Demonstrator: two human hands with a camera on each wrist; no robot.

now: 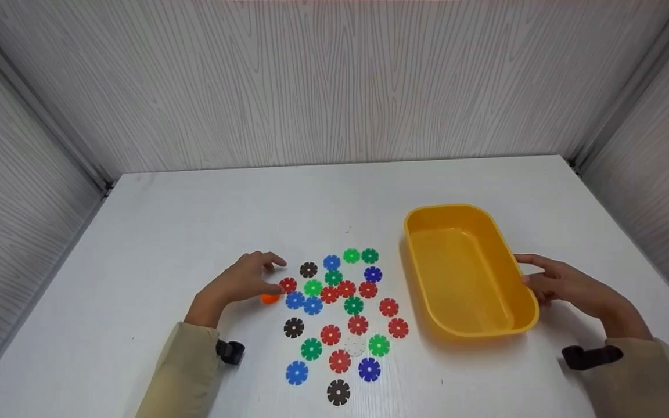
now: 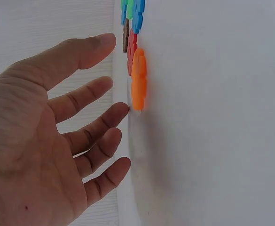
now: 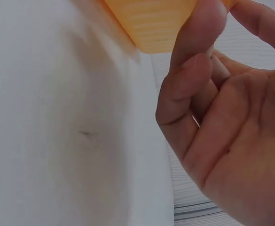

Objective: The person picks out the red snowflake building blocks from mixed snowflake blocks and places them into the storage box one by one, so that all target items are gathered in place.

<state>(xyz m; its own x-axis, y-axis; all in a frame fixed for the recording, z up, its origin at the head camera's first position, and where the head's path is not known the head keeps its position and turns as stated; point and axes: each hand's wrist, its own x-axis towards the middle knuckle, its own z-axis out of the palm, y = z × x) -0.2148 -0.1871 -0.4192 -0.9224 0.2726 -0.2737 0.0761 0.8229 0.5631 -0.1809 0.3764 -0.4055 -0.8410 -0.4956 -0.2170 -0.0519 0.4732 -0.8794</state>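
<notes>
Head view: left hand [image 1: 241, 283] hovers with fingers spread loose, holding nothing, orange disc [image 1: 270, 298] just beneath at the pile's 9 o'clock | right hand [image 1: 567, 284] rests fingers on yellow tub [image 1: 523, 278] rim at 3 o'clock, seemingly steadying it | white table [image 1: 195, 232].

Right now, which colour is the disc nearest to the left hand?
Orange disc, beside the left hand; clearest in the left wrist view.

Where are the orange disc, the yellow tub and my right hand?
orange disc [image 2: 138, 80], left wrist view, on its flat face.
yellow tub [image 1: 529, 302], head view, on its right rim.
right hand [image 1: 572, 287], head view, on its back.
</notes>
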